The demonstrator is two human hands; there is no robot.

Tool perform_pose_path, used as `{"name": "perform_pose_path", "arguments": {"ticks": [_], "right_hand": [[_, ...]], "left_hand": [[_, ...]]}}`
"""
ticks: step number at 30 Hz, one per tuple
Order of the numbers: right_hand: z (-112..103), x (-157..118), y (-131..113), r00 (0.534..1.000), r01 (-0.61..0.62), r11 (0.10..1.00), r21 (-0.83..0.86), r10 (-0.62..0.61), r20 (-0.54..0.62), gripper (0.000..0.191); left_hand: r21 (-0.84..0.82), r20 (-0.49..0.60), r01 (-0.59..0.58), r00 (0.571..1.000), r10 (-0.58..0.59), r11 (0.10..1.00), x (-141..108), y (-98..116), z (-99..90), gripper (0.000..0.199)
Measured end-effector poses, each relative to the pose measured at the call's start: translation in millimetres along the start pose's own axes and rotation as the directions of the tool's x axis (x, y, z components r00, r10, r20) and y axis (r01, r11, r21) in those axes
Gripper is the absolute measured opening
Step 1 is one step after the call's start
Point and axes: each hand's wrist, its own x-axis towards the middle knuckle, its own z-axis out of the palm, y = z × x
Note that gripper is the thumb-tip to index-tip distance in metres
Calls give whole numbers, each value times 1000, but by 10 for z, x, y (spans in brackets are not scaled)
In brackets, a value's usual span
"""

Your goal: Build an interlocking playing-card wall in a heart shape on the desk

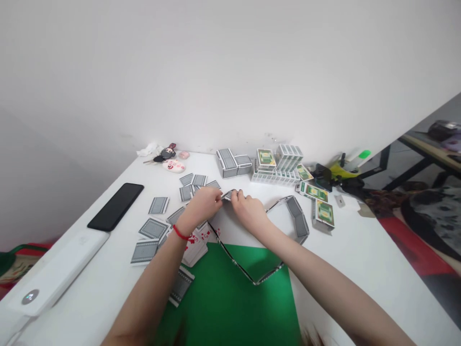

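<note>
As far as I can see, the left hand [206,198] and right hand [248,207] both pinch a card chain [300,225] at its far side; light pressure should spare its folds. It loops right and near, over a green mat [234,307].

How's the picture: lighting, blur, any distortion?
Head view: soft light, faint shadow on the green mat; head view, right edge: stretched, the speckled item blurry; head view, centre: left hand and right hand fairly clear.
</note>
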Motion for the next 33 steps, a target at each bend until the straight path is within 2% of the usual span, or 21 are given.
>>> {"name": "perform_pose_path", "arguments": {"ticks": [9, 13, 17, 23, 26, 30, 33], "right_hand": [[0, -3, 8, 1000, -16, 1000, -11, 16, 2, 39], [4, -17, 7, 1000, -16, 999, -30, 16, -2, 40], [17, -19, 21, 1000, -7, 1000, -28, 6, -10, 40], [67, -21, 40, 1000, -1, 1000, -24, 1, -21, 40], [82, -30, 29, 999, 14, 999, -31, -15, -34, 41], [98, -54, -2, 997, 3, 1000, -31, -5, -74, 41], [132, -75, -11, 995, -4, 1000, -28, 1, -102, 41]], "left_hand": [[77, 30, -35, 999, 32, 996, -30, -63, 83, 21], [176, 81, -5, 997, -10, 984, -9, -47, 160, 20], [254, 93, 4, 995, -29, 967, 7, 4, 192, 27], [213, 84, -63, 995, 46, 975, 3, 43, 201, 27], [260, 101, -57, 994, 31, 964, -2, 77, 227, 26], [316, 90, -45, 996, 17, 948, -12, 135, 267, 35], [234, 86, -26, 996, 5, 972, -16, 116, 228, 43]]}}
